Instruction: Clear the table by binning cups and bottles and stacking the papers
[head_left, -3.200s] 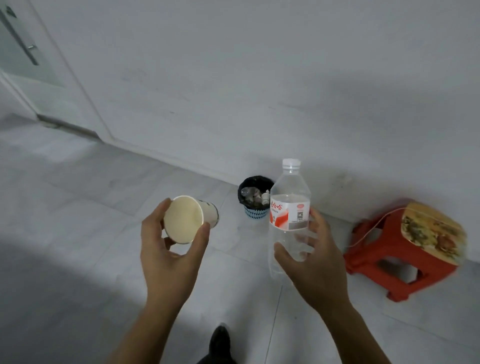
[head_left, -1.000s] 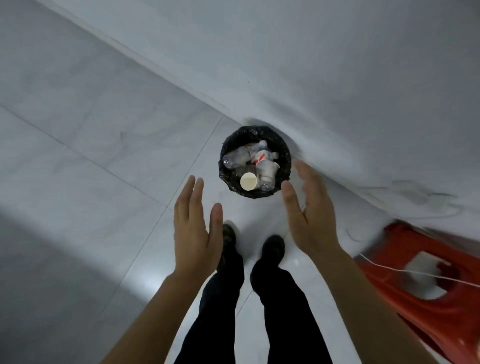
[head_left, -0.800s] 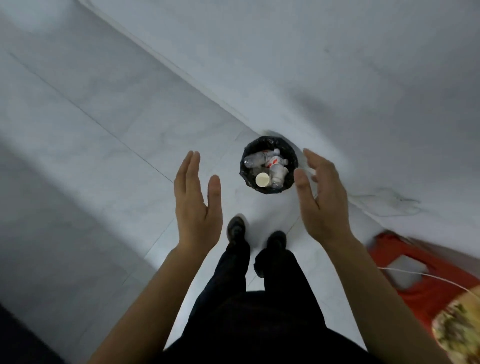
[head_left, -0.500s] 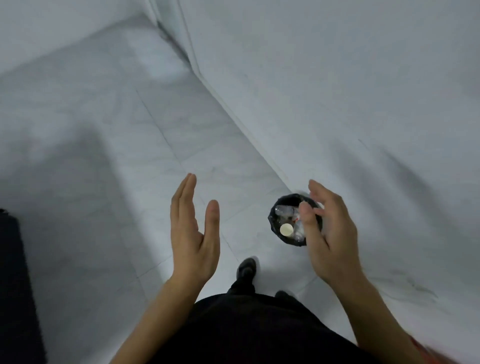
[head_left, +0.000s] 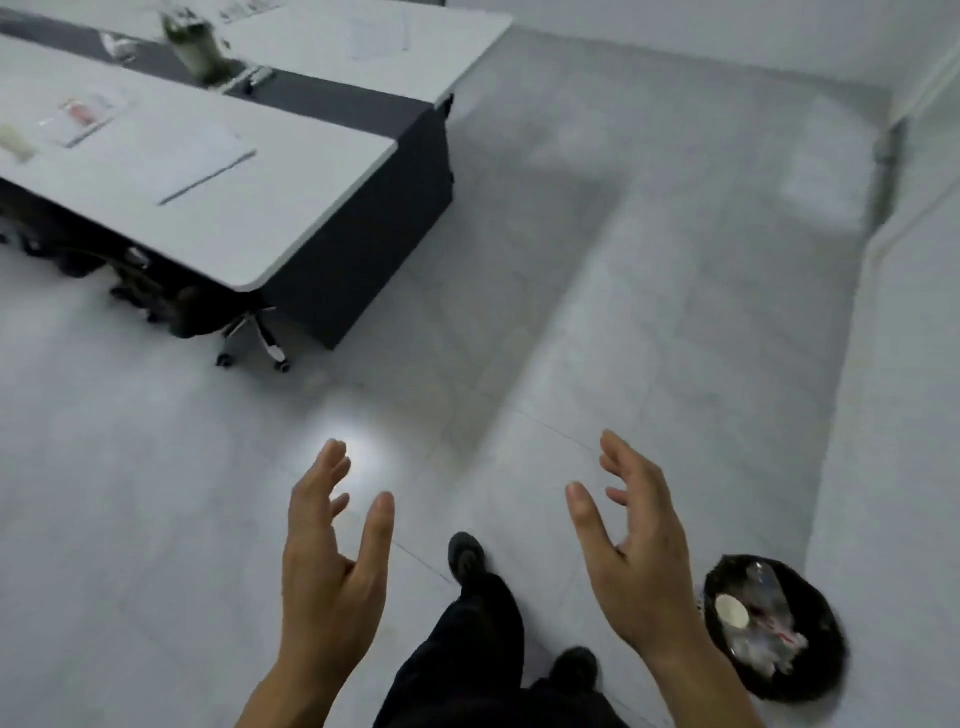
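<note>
Both hands are up in front and empty. The left hand (head_left: 332, 561) is spread wide, fingers straight, thumb out; the right hand (head_left: 639, 566) is just as open, fingers loosely bent, touching nothing. Between them, lower down, a black shoe (head_left: 466, 553) is on the pale floor. Low right by the wall sits the bin (head_left: 823, 616) — a paper cup (head_left: 731, 611) and clear bottles (head_left: 763, 584) lie inside. Far off, upper left, stands the white table (head_left: 291, 208) — papers (head_left: 202, 156) lie flat on it.

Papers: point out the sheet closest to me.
The large plain sheet on the near tabletop, by its rounded end; the red-marked sheet lies further left, a third sheet on the far tabletop.
</note>
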